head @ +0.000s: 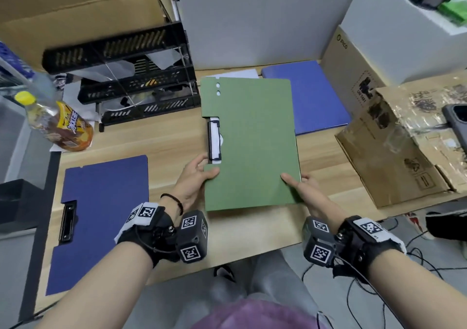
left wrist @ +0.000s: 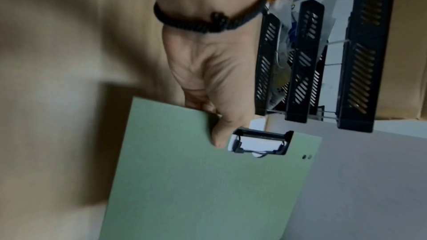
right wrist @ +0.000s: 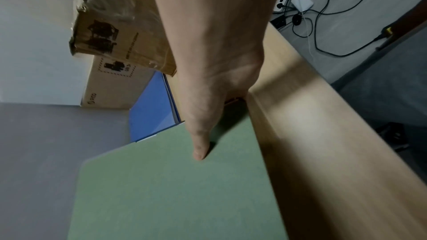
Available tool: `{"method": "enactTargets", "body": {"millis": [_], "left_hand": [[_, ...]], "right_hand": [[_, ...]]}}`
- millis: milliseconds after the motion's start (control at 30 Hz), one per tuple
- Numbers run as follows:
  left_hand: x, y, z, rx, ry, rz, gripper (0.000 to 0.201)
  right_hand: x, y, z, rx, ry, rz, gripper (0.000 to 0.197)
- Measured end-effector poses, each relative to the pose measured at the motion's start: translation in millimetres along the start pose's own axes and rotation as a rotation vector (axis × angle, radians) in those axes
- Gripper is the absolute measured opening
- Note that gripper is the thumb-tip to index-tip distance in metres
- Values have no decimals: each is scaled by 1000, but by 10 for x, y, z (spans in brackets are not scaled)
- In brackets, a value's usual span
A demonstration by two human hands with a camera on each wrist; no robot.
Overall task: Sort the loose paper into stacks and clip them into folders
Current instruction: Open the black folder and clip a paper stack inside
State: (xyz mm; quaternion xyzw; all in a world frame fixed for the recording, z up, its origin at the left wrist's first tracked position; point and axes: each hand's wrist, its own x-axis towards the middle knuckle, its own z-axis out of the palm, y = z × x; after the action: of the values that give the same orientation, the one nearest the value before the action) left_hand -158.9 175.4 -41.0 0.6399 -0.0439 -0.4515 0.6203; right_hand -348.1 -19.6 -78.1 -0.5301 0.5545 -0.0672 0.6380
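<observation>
A closed green folder (head: 250, 142) is held above the wooden desk (head: 171, 136), its black clip (head: 214, 140) on the left edge with white paper showing under it. My left hand (head: 197, 177) grips the folder's left edge just below the clip, thumb on top (left wrist: 218, 134). My right hand (head: 302, 184) grips the lower right edge, thumb pressed on the cover (right wrist: 199, 150), the fingers hidden underneath. A dark blue folder (head: 101, 217) with its own clip lies flat at the left. A lighter blue folder (head: 313, 96) lies behind, at the right.
A black stacked letter tray (head: 136, 81) stands at the back left beside a drink bottle (head: 55, 121). Cardboard boxes (head: 399, 136) crowd the right side, with a phone on top. A white sheet (head: 240, 73) peeks out behind the green folder. Cables lie on the floor (right wrist: 323, 15).
</observation>
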Motion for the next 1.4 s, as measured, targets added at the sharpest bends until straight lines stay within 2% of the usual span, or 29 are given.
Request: {"method": "enactTargets", "body": {"millis": [100, 167, 267, 333, 433, 533, 600, 667, 767, 867, 967, 1067, 1133, 1233, 1400], "left_hand": [[328, 204, 255, -8, 33, 50, 36], [561, 314, 456, -21, 57, 66, 33], [914, 433, 736, -36, 106, 63, 32], [1151, 492, 912, -40, 126, 55, 38], [1480, 572, 1164, -6, 146, 62, 29], [1781, 613, 1364, 39, 140, 15, 25], [1948, 617, 1455, 67, 118, -56, 33], [2092, 604, 1526, 67, 122, -110, 54], [2234, 565, 1673, 123, 120, -119, 61], [2354, 526, 1813, 209, 129, -121, 60], [2475, 488, 1895, 384, 110, -85, 63], [2576, 432, 1941, 448, 65, -26, 53], [2610, 416, 1996, 476, 26, 5, 55], [2679, 365, 2057, 544, -16, 28, 56], [2738, 318, 2089, 615, 6, 10, 69]], "right_hand": [[134, -217, -148, 199, -29, 29, 20], [230, -358, -205, 393, -67, 68, 11], [441, -579, -228, 633, -87, 122, 23], [604, -736, -206, 677, -120, 139, 24], [861, -939, -147, 656, -207, 160, 19], [1117, -1078, -121, 635, -255, 224, 23], [1296, -1117, -140, 637, -236, 245, 25], [1462, -1125, -171, 630, -212, 252, 25], [1687, -1077, -242, 626, -108, 266, 25], [1846, -1006, -363, 572, 62, 286, 5], [1944, -942, -476, 572, 125, 272, 17], [1993, -931, -537, 593, 162, 269, 17], [2012, -941, -562, 606, 178, 263, 17], [2025, -905, -591, 578, 147, 270, 20], [1957, -851, -611, 526, -39, 289, 12]]}}
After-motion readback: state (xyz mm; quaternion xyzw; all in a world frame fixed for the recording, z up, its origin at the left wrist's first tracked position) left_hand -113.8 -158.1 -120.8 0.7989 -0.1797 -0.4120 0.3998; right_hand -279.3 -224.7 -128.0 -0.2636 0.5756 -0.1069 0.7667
